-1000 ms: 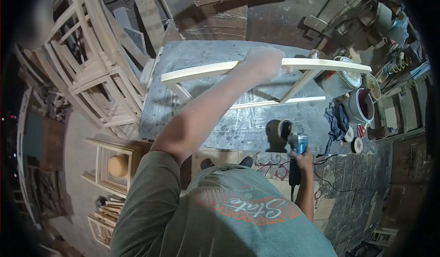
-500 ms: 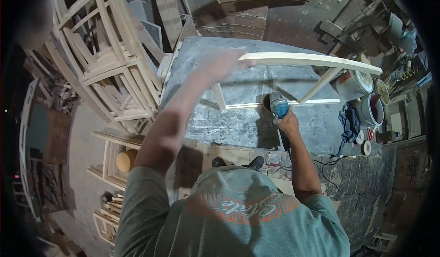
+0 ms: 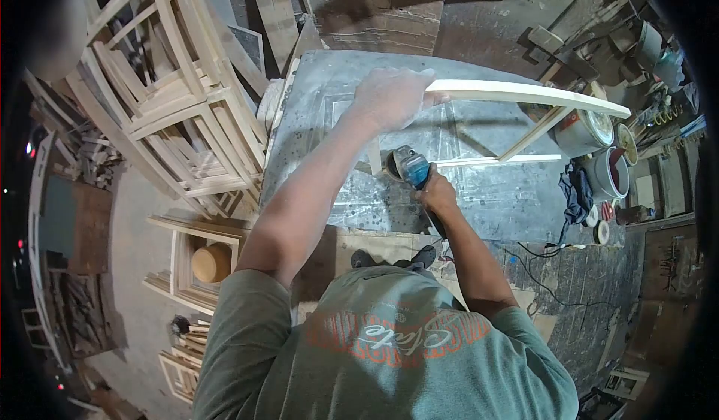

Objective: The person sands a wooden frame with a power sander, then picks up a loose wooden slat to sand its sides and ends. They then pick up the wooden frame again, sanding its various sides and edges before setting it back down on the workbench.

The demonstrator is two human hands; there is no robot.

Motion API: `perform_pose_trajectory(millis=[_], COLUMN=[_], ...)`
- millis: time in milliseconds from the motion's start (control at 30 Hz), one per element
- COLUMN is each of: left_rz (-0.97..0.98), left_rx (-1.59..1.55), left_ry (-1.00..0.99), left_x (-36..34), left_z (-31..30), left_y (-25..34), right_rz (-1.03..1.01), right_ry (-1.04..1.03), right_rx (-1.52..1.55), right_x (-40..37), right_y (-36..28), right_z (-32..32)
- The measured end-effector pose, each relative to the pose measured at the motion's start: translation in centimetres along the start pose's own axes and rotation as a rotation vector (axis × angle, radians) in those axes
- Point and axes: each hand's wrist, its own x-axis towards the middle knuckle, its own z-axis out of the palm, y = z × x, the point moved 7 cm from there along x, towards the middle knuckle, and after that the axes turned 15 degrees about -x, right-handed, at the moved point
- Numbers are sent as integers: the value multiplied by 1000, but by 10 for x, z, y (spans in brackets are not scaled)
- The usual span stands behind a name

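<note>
My left hand [image 3: 393,99], dusted pale, is closed on the far rail of a light wooden frame [image 3: 524,92] standing on edge on the grey worktable [image 3: 494,203]. Fingers wrap the rail near its left end. In my right hand [image 3: 437,193] is an angle grinder [image 3: 413,168] with a blue body and grey head. Its round disc is at the near rail, by the frame's left crosspiece, and the tool overlaps part of that rail. The cord trails from its rear over the table's near edge.
Several wooden frames [image 3: 206,109] lean in a stack at the left. Buckets [image 3: 588,133], a dark cloth [image 3: 573,194] and tape-like rolls [image 3: 601,231] stand along the table's right side. A black cord [image 3: 539,276] lies on the floor at the right.
My right hand has moved left along the near rail with the angle grinder. My left hand has shifted slightly right and now shows sharper on the far rail.
</note>
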Motion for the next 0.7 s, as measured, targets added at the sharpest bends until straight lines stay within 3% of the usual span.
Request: perform_pose_trajectory(millis=[333, 433, 700], left_rz=[-45, -92, -122], left_rx=[-59, -66, -50], left_ry=[7, 14, 11], left_x=[1, 2, 3], left_z=[-1, 2, 6], left_y=[-3, -6, -9], right_rz=[3, 8, 269], right_ry=[5, -39, 170], right_rx=[-19, -19, 165], right_x=[-7, -7, -2], right_y=[-2, 25, 172], right_z=[-2, -6, -31])
